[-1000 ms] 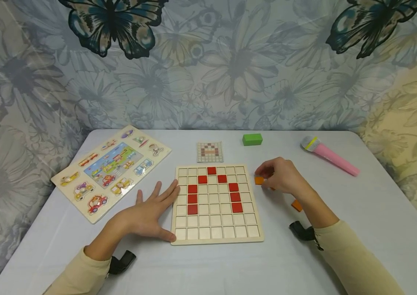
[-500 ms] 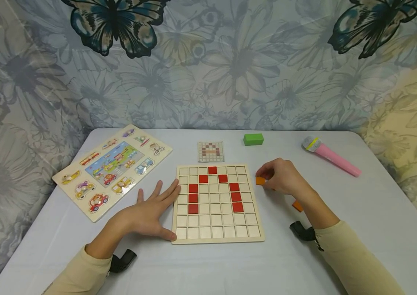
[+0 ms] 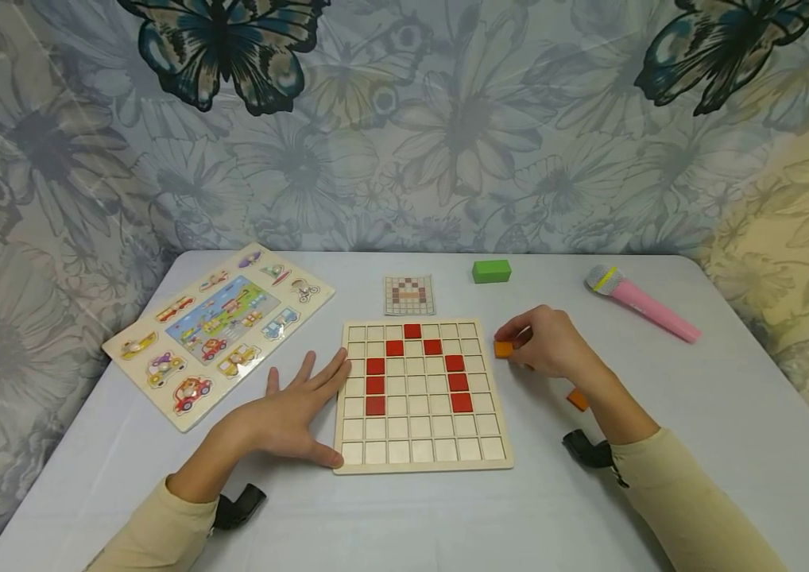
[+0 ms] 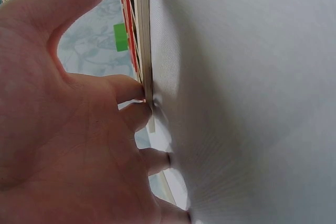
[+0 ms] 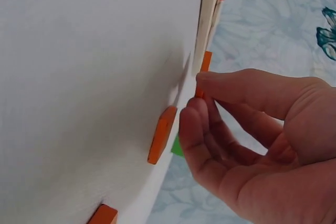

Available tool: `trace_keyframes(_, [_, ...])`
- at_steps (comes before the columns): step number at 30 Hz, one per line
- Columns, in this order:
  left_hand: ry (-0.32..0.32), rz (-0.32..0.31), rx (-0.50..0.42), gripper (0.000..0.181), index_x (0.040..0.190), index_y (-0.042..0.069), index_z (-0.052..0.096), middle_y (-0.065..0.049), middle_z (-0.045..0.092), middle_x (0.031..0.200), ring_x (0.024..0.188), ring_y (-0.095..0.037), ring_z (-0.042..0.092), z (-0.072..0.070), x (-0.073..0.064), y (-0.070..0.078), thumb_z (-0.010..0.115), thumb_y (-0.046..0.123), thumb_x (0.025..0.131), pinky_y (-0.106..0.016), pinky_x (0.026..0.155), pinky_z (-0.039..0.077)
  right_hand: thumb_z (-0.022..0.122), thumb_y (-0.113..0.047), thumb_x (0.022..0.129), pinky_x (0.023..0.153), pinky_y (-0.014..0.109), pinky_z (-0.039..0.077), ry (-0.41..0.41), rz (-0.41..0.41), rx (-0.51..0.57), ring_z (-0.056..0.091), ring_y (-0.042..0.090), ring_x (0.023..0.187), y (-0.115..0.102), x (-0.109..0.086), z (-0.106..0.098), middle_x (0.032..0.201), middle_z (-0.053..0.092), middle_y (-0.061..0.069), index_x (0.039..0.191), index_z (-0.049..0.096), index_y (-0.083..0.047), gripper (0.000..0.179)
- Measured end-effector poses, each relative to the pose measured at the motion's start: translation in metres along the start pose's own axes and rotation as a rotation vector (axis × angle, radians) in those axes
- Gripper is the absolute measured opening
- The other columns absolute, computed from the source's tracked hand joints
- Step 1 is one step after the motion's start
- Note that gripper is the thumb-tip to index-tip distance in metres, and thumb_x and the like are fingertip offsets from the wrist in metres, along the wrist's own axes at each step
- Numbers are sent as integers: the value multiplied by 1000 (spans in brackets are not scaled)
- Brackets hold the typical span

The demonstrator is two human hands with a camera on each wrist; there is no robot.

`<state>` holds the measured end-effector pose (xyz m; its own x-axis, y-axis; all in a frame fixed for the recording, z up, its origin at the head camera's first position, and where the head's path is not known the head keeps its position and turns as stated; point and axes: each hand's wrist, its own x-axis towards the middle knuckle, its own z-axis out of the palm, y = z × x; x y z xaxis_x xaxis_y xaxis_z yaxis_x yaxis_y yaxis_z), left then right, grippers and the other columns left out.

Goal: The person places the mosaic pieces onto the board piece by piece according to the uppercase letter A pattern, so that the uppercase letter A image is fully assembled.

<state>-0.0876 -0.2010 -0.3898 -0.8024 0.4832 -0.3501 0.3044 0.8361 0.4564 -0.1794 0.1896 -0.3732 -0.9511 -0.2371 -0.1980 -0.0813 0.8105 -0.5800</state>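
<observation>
My left hand (image 3: 290, 417) lies with straight, spread fingers along the left side of a wooden grid board (image 3: 422, 469), its fingertips and thumb touching the frame. Several red square tiles (image 3: 458, 382) sit in the board's cells in an arch shape. Just off the board's right edge, my right hand (image 3: 547, 342) pinches an orange square tile (image 3: 503, 349) between thumb and fingers. In the right wrist view, a second orange tile (image 5: 163, 135) lies on the cloth beneath that hand. A third orange tile (image 3: 578, 399) rests near the right wrist.
A small pattern card (image 3: 408, 295) lies behind the board. Farther back stands a green block (image 3: 491, 272). To the right is a pink toy microphone (image 3: 651, 310). A vehicle picture puzzle (image 3: 222, 357) lies at the left. Patterned fabric (image 3: 447, 143) hangs behind the table.
</observation>
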Motion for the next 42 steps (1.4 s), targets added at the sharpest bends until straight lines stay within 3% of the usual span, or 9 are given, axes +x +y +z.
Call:
trace_keyframes(13, [5,-1,-9,130,169,15,11,1,-6,177,160,-47,-9,1,0,-1,88,58,73,-89,108,-7,83,-2,81,69,30,52,22,-35,22,65,23,90,-16,-5,5,100,77,10,108,83,-8,27])
trace_keyframes(42, [3,7,-9,131,169,14,11,1,-7,177,160,-48,-9,1,0,-2,88,59,73,-89,107,-8,77,6,77,74,28,55,-84,-174,-1,64,13,78,-76,-2,48,88,75,2,96,81,-9,25])
